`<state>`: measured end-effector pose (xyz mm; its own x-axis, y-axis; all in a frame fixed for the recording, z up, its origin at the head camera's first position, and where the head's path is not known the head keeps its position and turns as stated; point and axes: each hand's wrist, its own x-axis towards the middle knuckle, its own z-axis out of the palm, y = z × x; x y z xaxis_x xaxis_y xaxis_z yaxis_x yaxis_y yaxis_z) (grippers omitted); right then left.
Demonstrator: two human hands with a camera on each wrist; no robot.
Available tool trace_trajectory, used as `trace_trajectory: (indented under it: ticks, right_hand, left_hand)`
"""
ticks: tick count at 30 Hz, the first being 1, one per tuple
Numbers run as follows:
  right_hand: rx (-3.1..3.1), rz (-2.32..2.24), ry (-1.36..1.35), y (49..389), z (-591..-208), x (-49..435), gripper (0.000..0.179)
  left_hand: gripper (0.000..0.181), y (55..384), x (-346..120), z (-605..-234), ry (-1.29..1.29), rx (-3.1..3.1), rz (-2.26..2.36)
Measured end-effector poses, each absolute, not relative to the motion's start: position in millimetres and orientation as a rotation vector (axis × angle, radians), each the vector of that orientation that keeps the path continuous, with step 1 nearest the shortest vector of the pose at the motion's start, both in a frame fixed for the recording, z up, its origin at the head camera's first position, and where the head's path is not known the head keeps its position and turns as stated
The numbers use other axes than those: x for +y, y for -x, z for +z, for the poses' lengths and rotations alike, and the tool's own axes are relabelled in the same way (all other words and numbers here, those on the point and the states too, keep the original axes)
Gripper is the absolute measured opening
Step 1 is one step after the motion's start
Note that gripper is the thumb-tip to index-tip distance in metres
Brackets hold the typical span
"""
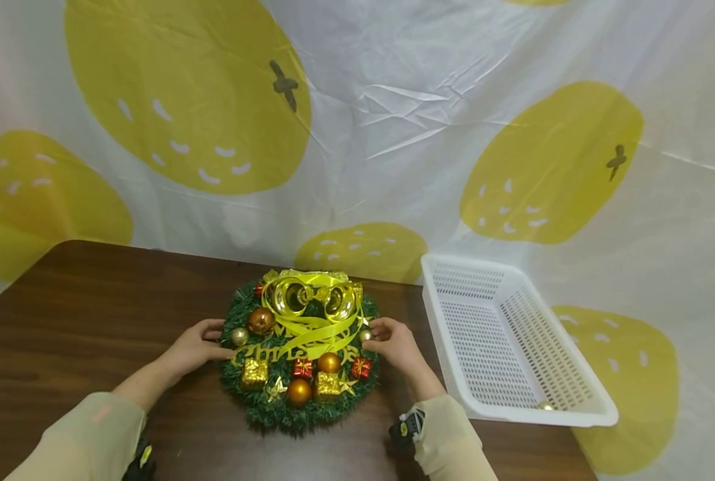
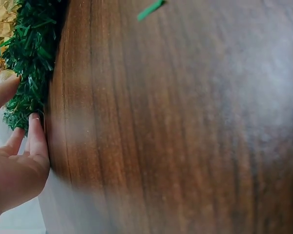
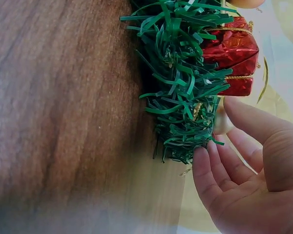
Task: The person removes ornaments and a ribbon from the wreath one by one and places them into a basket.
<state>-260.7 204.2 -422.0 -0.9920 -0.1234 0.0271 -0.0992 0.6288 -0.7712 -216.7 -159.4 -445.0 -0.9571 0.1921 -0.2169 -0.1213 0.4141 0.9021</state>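
A green tinsel Christmas wreath [image 1: 273,414] lies on the table in the head view. It bears gold lettering, orange and gold balls, stars and small wrapped gift boxes; a red gift box [image 3: 234,56] shows close up in the right wrist view. Two shiny gold bells [image 1: 289,298] with yellow ribbon [image 1: 318,337] sit on its far part. At the wreath's left edge, my left hand [image 1: 193,351] holds the rim between thumb and fingers. My right hand [image 1: 400,349] grips the opposite edge, its thumb beside a small gold ball [image 1: 366,335].
To the right stands a white plastic basket [image 1: 453,374] with slotted walls, a small gold ball [image 1: 546,405] in its near end. Behind the brown wooden table [image 1: 123,294] hangs a white cloth [image 1: 393,133] with yellow fruit shapes. A green tinsel strand [image 2: 150,9] lies on the tabletop.
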Motion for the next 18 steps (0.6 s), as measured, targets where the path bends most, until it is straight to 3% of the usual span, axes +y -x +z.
trace_trajectory:
  ticks: [18]
  right_hand:
    - [2.864, -1.256, 0.168, 263.1, -418.4, 200.3, 0.020]
  left_hand:
    - [0.083, 218.8, -160.8, -447.1, -0.061, 2.383, 1.547]
